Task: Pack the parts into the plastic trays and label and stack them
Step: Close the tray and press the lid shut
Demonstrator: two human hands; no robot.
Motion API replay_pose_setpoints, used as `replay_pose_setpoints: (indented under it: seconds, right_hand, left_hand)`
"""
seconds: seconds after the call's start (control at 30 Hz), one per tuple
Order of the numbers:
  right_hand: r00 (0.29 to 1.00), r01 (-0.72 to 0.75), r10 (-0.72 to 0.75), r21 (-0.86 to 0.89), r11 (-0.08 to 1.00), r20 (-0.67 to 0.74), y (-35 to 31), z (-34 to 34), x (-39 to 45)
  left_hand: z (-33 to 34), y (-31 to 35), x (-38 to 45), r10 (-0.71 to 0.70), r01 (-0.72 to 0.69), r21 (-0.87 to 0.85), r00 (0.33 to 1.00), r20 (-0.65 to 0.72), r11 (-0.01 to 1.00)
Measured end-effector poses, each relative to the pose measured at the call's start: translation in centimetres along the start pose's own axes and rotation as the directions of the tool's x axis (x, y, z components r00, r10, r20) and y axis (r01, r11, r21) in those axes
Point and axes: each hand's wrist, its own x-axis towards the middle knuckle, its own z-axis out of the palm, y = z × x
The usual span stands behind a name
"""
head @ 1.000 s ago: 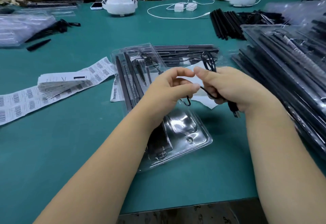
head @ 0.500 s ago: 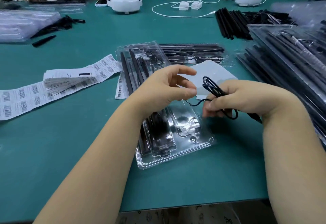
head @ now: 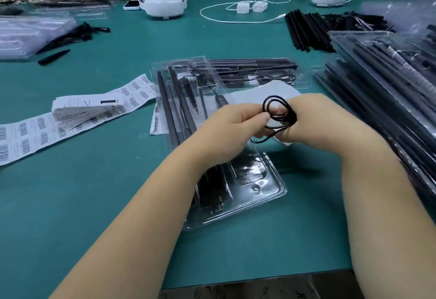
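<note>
Head view: both hands meet above the middle of a clear plastic tray (head: 271,195) lying on the green table (head: 94,204). The right hand (head: 316,122) has its fingers curled round a coiled black cable (head: 279,114), the loops standing up out of its grip. The left hand (head: 233,126) pinches a strand of the same cable between thumb and fingers, just beside the right hand. The cable is held over the tray, not in it.

The tray holds long black rods (head: 172,110) side by side in its left channels and a small black controller (head: 220,99) with buttons in a channel farther right (its near end shows dark shapes under glare, too unclear to name). Behind it lies a second tray (head: 254,70), set crosswise, with black rods and a bundled cable inside. A white sheet (head: 250,94) lies between the two, partly under the hands.

To the right a stack of filled trays (head: 382,81) rises, each showing dark rods through the plastic. Loose black rods (head: 304,30) lie beyond it. To the left, barcode labels (head: 35,133) lie in a strip across the table, with a fanned pile of leaflets (head: 85,110) on top.
</note>
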Motion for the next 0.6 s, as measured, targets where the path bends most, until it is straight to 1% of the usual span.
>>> replay_pose_setpoints:
  seconds: [0.03,0.07,0.1,0.13,0.17,0.2,0.23,0.3,0.33,0.37,0.47,0.53,0.6]
  right_hand:
    - [0.998,0.003,-0.01,-0.104,0.995,-0.061,-0.1,0.3,0.3]
    - [0.993,0.027,-0.048,-0.192,0.981,-0.109,-0.3,0.5,0.6]
    - [0.978,0.085,-0.127,-0.246,0.966,-0.164,-0.4,0.7,0.8]
    - [0.943,0.155,-0.227,-0.28,0.947,-0.245,-0.5,0.8,1.0]
    - [0.897,0.21,-0.301,-0.286,0.935,-0.324,-0.7,0.9,0.9]
    - [0.854,0.253,-0.353,-0.289,0.923,-0.381,-0.9,1.1,0.8]
    - [0.828,0.283,-0.384,-0.289,0.915,-0.407,-1.2,1.2,0.7]
    - [0.824,0.315,-0.4,-0.264,0.912,-0.4,-1.8,1.6,0.8]
    - [0.818,0.325,-0.414,-0.273,0.905,-0.399,-1.9,1.8,0.9]
    - [0.817,0.323,-0.419,-0.288,0.902,-0.396,-2.0,2.0,1.0]
    - [0.864,0.249,-0.339,-0.27,0.93,-0.372,-1.8,2.2,1.1]
    - [0.849,0.213,-0.29,-0.217,0.953,-0.44,-1.6,2.4,1.1]
    - [0.795,0.164,-0.223,-0.153,0.975,-0.565,-1.7,2.7,1.3]
  left_hand:
    - [0.2,0.0,0.2,-0.036,0.035,0.026,0.999,0.023,0.999]
    - [0.1,-0.1,0.4,-0.09,0.09,0.006,0.994,0.066,0.996]
    - [0.0,-0.1,0.6,-0.139,0.147,-0.067,0.984,0.113,0.987]
    - [-0.3,-0.2,0.7,-0.143,0.169,-0.187,0.979,0.143,0.968]
    - [-0.7,-0.4,0.7,-0.119,0.163,-0.297,0.98,0.16,0.941]
    - [-1.2,-0.4,0.7,-0.098,0.148,-0.335,0.982,0.163,0.93]
    - [-1.5,-0.6,0.7,-0.078,0.119,-0.297,0.986,0.146,0.947]
    - [-1.6,-0.8,0.6,-0.041,0.055,-0.122,0.993,0.114,0.991]
    - [-1.6,-0.8,0.5,-0.027,0.039,-0.088,0.992,0.125,0.995]
    - [-1.6,-0.8,0.5,-0.015,0.029,-0.095,0.989,0.149,0.995]
    - [-1.6,-0.6,0.4,0.018,0.001,-0.111,0.985,0.169,0.994]
    - [-1.3,-0.2,0.4,0.01,0.002,-0.079,0.988,0.155,0.997]
    - [-0.7,0.1,0.4,-0.007,0.004,0.019,0.988,0.157,1.0]
